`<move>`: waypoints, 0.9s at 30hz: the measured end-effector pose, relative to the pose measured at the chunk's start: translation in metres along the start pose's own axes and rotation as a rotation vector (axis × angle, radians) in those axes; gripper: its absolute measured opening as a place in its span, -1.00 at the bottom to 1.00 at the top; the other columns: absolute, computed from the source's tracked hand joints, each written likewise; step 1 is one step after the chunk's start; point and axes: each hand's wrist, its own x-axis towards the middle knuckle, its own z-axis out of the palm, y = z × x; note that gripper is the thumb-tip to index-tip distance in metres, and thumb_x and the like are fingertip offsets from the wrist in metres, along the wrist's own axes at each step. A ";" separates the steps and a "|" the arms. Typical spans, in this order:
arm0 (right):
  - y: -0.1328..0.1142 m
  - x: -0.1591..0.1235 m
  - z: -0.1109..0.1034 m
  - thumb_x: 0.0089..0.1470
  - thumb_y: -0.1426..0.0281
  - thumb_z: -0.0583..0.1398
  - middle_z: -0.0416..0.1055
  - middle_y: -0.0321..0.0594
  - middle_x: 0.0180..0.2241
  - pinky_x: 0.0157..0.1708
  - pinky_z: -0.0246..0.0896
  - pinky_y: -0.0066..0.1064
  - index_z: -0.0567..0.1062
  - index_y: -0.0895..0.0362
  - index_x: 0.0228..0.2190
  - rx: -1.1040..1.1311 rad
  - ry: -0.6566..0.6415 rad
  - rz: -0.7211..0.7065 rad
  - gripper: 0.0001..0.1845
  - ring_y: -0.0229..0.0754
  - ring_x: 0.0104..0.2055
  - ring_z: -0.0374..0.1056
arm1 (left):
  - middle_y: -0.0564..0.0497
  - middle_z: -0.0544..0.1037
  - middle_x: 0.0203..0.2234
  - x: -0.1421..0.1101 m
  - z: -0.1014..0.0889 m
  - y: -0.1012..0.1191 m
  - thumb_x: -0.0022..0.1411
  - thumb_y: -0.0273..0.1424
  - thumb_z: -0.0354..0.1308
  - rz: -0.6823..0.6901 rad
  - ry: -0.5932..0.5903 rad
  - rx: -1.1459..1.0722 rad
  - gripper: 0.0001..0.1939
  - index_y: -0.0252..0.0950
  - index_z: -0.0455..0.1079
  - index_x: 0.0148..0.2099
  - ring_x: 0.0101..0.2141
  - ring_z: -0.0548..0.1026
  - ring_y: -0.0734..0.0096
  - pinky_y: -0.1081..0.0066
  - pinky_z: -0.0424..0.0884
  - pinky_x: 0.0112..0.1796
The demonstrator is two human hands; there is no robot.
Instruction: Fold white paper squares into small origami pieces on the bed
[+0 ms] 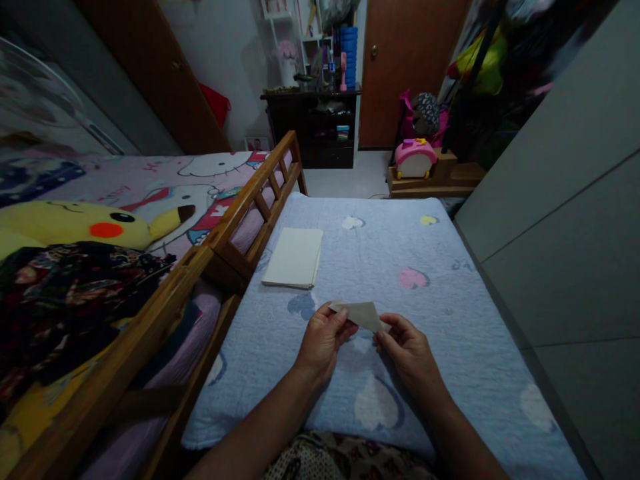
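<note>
A small folded piece of white paper (364,315) is held up between both hands, just above the blue bedspread. My left hand (324,337) pinches its left end, thumb on top. At the right corner, the fingertips of my right hand (407,343) are closed on the paper. Its underside and the fingers behind it are partly hidden. Beyond my left hand, a stack of white paper sheets (294,257) lies flat on the bedspread (360,253), apart from both hands.
A wooden bed rail (240,213) runs along the left, with a yellow plush toy (75,223) and dark patterned cloth (60,300) behind it. Pale cabinet panels (565,240) border the right. At the back stand a dark cabinet (310,127) and a pink toy case (415,160).
</note>
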 end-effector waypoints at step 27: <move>-0.008 -0.004 0.013 0.09 0.53 0.12 0.32 -0.15 -0.05 -0.10 0.31 -0.23 0.42 -0.01 -0.08 -0.441 0.003 -0.629 -0.64 -0.09 -0.02 0.32 | -0.08 0.63 -0.18 0.000 -0.004 0.003 -0.04 -0.53 0.42 -0.035 -0.230 -0.152 -0.68 -0.33 0.51 -0.17 -0.15 0.57 0.29 0.32 0.44 -0.04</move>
